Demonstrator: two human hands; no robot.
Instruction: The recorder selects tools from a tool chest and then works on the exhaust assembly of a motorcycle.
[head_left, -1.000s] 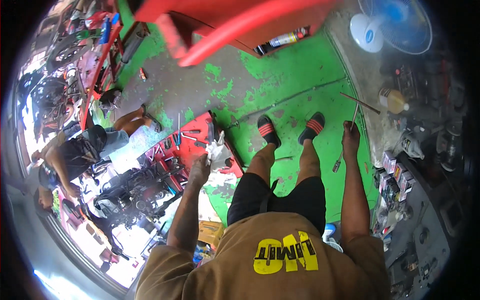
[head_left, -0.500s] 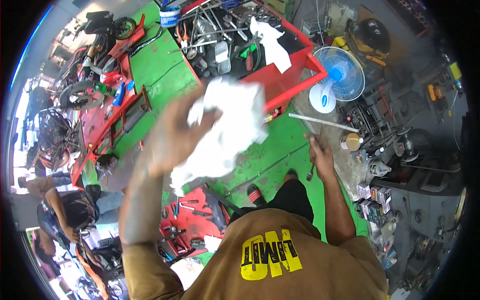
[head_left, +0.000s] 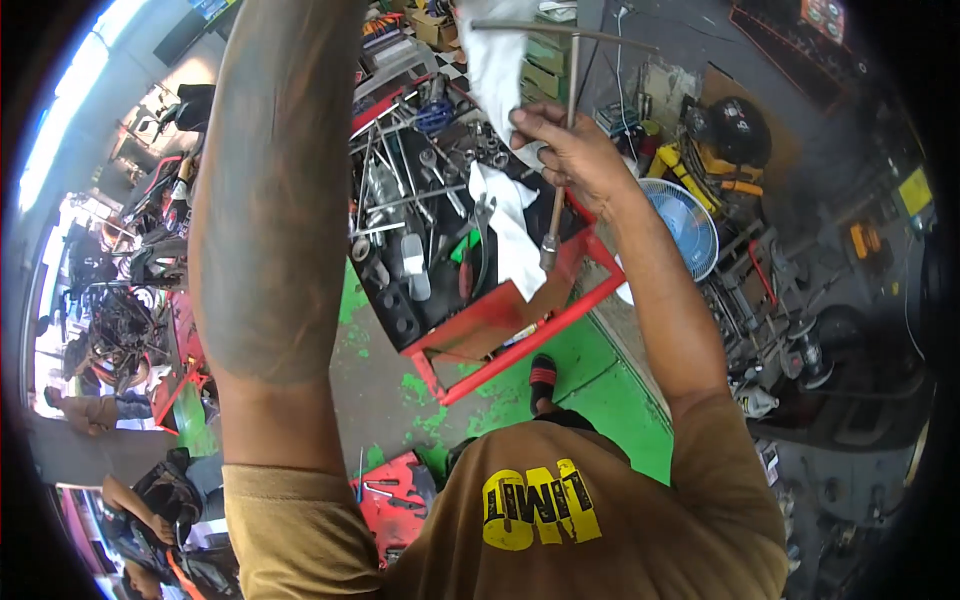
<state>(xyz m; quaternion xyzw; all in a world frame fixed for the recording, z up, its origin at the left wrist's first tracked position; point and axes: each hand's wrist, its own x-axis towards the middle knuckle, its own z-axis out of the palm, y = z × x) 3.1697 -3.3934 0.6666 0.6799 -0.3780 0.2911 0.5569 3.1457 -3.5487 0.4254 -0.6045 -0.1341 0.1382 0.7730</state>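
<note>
My right hand (head_left: 580, 160) is raised above the far side of the red tool cart (head_left: 500, 350), its fingers closed round a metal T-handle socket wrench (head_left: 573, 85). The wrench's crossbar is at the top and its socket end points down. A white cloth (head_left: 495, 75) hangs from the top edge of the view and meets my right fingertips. My left forearm (head_left: 275, 200) reaches up past the top edge, so the left hand is out of sight. Below, a second white cloth (head_left: 505, 220) lies over the cart among spanners, rods and a pair of pliers.
To the right stand a blue-and-white fan (head_left: 685, 225) and a black helmet-like round thing (head_left: 740, 130). A red mat or tray with tools (head_left: 395, 500) sits near my left side. Motorcycles (head_left: 125, 325) and another person (head_left: 165, 510) are at the left.
My right hand has risen from beside my body with the wrench, now above the cart. My left hand, earlier gripping the white cloth, has gone up out of view. The cart appears closer.
</note>
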